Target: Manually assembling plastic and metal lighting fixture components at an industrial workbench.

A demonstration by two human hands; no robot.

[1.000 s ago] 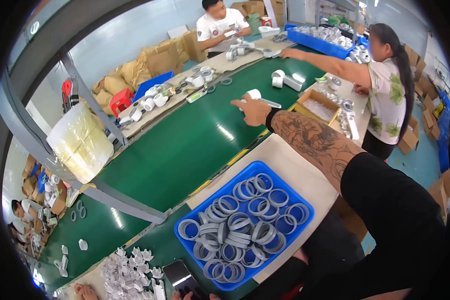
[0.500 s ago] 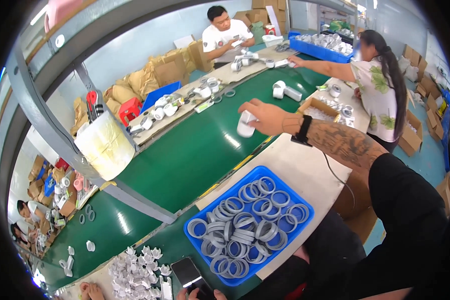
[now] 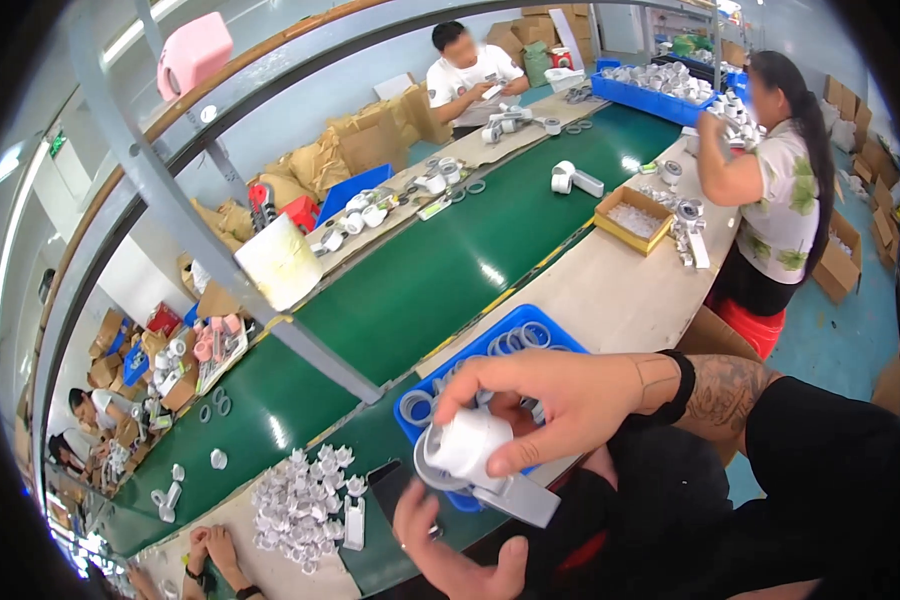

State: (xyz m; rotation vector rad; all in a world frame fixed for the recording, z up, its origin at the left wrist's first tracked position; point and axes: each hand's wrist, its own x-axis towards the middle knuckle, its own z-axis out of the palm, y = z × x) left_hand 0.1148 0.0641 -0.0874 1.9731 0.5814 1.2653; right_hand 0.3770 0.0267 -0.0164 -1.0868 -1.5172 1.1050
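My right hand (image 3: 560, 405) grips a white, drum-shaped part (image 3: 475, 445) with a flat grey handle (image 3: 518, 500), above the near edge of a blue tray (image 3: 410, 405). A grey ring (image 3: 425, 470) sits against the drum's left side; whether it is fixed there I cannot tell. Just below, my left hand (image 3: 450, 550) is open, fingers and thumb spread, holding nothing. Inside the tray lie many loose grey rings (image 3: 530, 335), partly hidden by my right hand and forearm. A dark phone (image 3: 385, 482) lies behind my left fingers, mostly covered.
Small white parts (image 3: 305, 505) are piled left of the phone. Beyond runs a green conveyor belt (image 3: 370, 330), bearing a white-and-grey piece (image 3: 575, 180). A grey metal post (image 3: 335, 360) rises beside it. Co-workers sit or stand around; another person's hands (image 3: 215, 550) rest at lower left.
My right hand has come back from over the belt to the tray, bringing the white part. My left hand has risen into view, spread. The co-worker at right has drawn an arm in.
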